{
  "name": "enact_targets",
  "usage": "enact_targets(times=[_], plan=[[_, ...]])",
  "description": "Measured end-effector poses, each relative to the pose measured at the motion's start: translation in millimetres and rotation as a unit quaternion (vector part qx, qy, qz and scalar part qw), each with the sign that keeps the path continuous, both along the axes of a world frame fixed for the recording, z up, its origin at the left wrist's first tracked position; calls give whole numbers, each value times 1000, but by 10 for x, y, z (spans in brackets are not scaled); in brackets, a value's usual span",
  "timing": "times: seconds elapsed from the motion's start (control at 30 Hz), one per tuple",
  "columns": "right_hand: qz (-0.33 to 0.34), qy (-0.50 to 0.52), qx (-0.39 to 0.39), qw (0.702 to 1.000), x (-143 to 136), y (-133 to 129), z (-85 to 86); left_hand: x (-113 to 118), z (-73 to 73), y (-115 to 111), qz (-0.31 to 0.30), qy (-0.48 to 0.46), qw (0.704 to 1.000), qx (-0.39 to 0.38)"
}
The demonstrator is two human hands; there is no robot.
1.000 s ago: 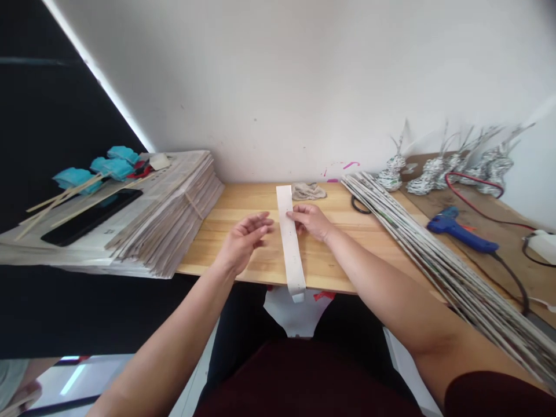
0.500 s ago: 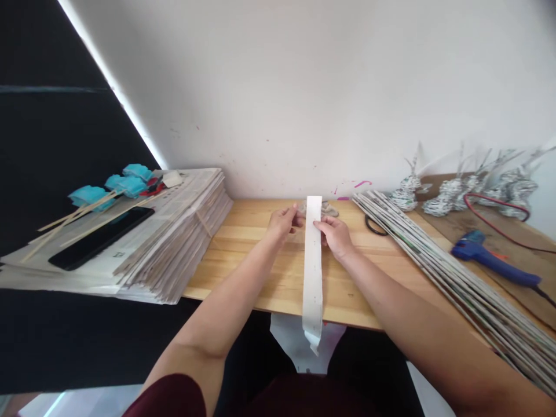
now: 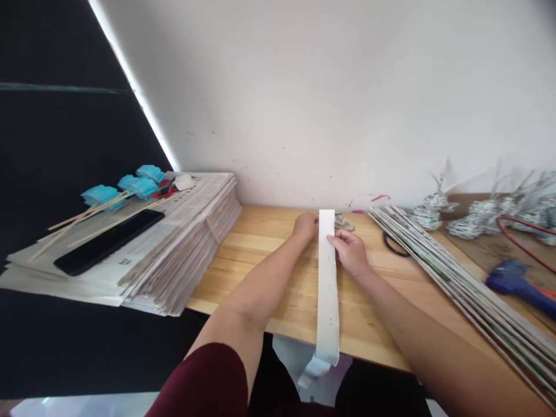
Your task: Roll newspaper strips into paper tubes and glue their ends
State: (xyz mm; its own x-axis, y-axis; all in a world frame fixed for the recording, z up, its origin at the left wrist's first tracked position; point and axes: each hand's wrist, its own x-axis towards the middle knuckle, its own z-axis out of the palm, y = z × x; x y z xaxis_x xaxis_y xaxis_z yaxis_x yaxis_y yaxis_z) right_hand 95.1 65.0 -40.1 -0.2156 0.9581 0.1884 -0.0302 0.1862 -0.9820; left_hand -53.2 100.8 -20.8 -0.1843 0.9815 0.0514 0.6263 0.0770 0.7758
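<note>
A long white paper strip [image 3: 328, 289] runs from the back of the wooden table toward me, its lower end folded and hanging past the front edge. My right hand [image 3: 351, 250] pinches its right side near the far end, thumb on top. My left hand [image 3: 306, 225] reaches to the back of the table, left of the strip's far end. Its fingers are hidden, partly behind the strip. Just behind the strip lies a crumpled greyish cloth-like thing [image 3: 346, 222], close to both hands; whether the left hand touches it I cannot tell.
At left stands a tall newspaper stack [image 3: 182, 255] carrying a black phone [image 3: 108, 242], wooden sticks and blue bundles [image 3: 102, 196]. Rolled paper sticks [image 3: 452, 284] lie at right, beside a black ring-shaped handle [image 3: 394, 245], a blue glue gun [image 3: 519, 284] and woven paper figures [image 3: 428, 211].
My left hand has moved farther back and right, its fingers now passing behind the strip. My right hand keeps its pinch. The view has shifted left, and the strip's lower end has swung left.
</note>
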Motion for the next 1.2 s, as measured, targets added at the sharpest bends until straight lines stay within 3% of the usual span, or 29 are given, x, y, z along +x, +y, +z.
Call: enact_targets(times=[0.17,0.3,0.37,0.43,0.57,0.7,0.83,0.97,1.1,1.2], plan=[[-2,-6,-14,1000,12,9,-36,-86,13,-133,-32,-30,998,38],[-6,-1,-20,1000,9,21,-52,-28,53,-315,3,-112,991,68],[0,6,-23,1000,-3,7,-41,49,30,-402,6,-268,962,44],[20,0,-23,1000,-15,-20,-20,100,-20,-477,-23,-362,932,27],[42,-30,-4,999,-2,-27,-8,-14,-92,-536,-11,-466,884,10],[-37,-100,76,991,108,93,-65,-250,-48,-472,10,-520,854,-18],[-120,-205,175,955,191,247,-85,-284,-3,-464,-25,-533,845,-35],[-148,-371,246,883,124,433,-24,-208,-10,-507,-60,-534,842,-52],[-118,-470,211,849,17,601,13,-177,5,-541,-103,-529,840,-63],[-146,-486,190,841,1,636,11,-163,57,-580,-131,-528,834,-96]])
